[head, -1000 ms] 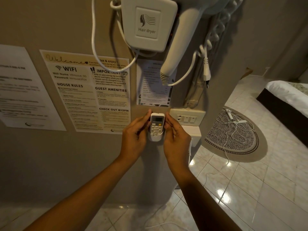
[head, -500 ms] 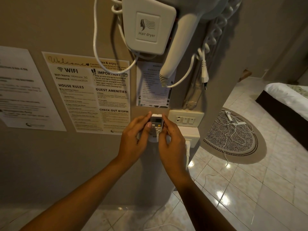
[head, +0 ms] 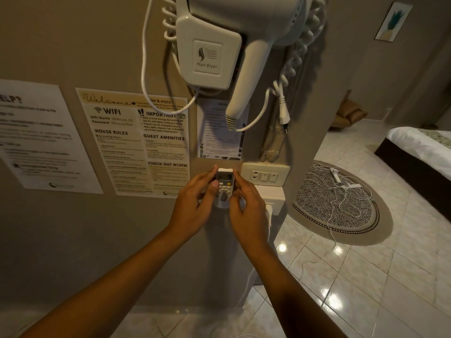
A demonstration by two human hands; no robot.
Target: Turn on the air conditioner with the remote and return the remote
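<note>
A small white remote point(head: 225, 182) with a grey screen and a yellow button stands upright against the beige wall, its lower end in a white wall holder point(head: 221, 203). My left hand point(head: 195, 206) grips its left side, thumb resting on the buttons. My right hand point(head: 246, 208) pinches its right side with fingertips. The remote's lower half is partly hidden by my fingers. No air conditioner is in view.
A white wall hair dryer point(head: 212, 57) with coiled cord hangs above. Paper notices point(head: 134, 142) are stuck to the wall at left. A switch plate point(head: 264, 176) and plugged socket point(head: 271, 203) sit right of the remote. A round rug with tangled cables point(head: 339, 203) and a bed point(head: 419, 152) lie right.
Both hands stay on the remote at the holder; my left thumb has moved onto the buttons. The head camera has come closer and tilted, so the dryer looms larger.
</note>
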